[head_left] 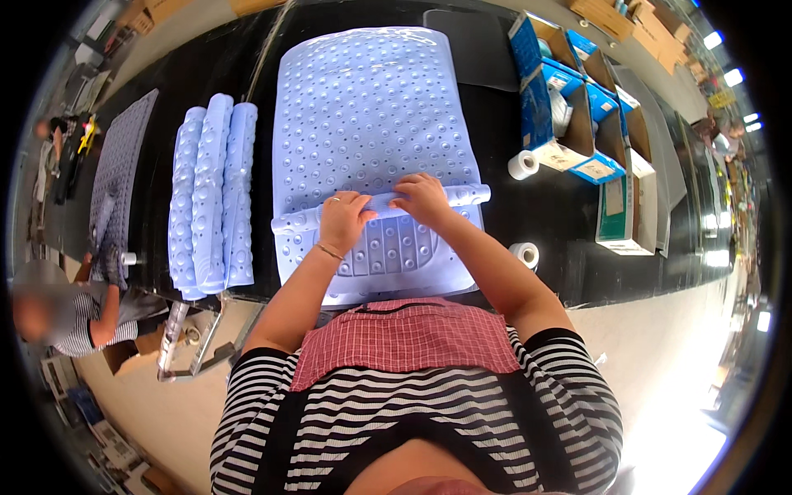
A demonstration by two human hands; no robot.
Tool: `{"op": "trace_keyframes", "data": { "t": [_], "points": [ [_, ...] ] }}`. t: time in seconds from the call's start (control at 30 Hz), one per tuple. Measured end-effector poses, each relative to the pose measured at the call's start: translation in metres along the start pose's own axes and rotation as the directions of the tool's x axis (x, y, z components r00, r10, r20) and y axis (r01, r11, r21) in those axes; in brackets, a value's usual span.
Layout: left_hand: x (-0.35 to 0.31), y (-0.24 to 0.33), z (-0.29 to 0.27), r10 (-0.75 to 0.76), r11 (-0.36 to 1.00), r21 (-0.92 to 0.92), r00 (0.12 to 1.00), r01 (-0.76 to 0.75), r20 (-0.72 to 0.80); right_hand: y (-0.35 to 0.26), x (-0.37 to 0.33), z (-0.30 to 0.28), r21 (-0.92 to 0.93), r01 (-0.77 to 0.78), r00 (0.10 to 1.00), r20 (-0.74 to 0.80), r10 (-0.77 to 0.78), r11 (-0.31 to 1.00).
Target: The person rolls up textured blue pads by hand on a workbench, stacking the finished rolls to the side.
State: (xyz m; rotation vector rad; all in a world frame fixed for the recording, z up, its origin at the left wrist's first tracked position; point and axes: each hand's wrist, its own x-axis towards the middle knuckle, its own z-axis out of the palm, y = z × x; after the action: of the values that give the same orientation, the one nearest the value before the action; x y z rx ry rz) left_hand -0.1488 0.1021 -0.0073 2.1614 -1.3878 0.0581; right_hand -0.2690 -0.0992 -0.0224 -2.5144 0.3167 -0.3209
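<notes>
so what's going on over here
A person has the left grip and right grip curled over a pale blue roll lying across a flat, bumpy mat of the same colour. Whether the roll is part of that mat is hard to tell. On the black table, three rolled mats lie to the left, open boxes to the right.

A long, glossy black table (565, 227) spans nine to three o'clock, catching glare at three. Pale beige, smooth floor (643, 346) lies below it, washed out by brilliant white light at four. A silver tubular metal frame (171, 340) stands at eight; small, bright white lamps (733, 77) shine at two.
</notes>
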Motion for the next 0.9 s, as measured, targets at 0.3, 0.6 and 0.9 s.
{"op": "trace_keyframes", "data": {
  "t": [0.3,0.6,0.9],
  "points": [
    [0.032,-0.039,0.021,-0.05,0.998,0.038,0.998,0.049,0.025,0.002,0.009,0.011,-0.055,0.013,0.999,-0.048,-0.015,0.998],
    [0.059,-0.053,0.02,-0.021,0.995,0.104,0.995,0.01,0.098,0.0,0.032,0.02,-0.161,0.027,0.965,-0.253,-0.068,0.987],
    [0.075,-0.051,0.025,-0.02,0.964,0.265,0.999,0.01,0.037,0.02,0.065,0.019,-0.213,-0.01,0.996,-0.087,-0.008,0.977]
  ]
}}
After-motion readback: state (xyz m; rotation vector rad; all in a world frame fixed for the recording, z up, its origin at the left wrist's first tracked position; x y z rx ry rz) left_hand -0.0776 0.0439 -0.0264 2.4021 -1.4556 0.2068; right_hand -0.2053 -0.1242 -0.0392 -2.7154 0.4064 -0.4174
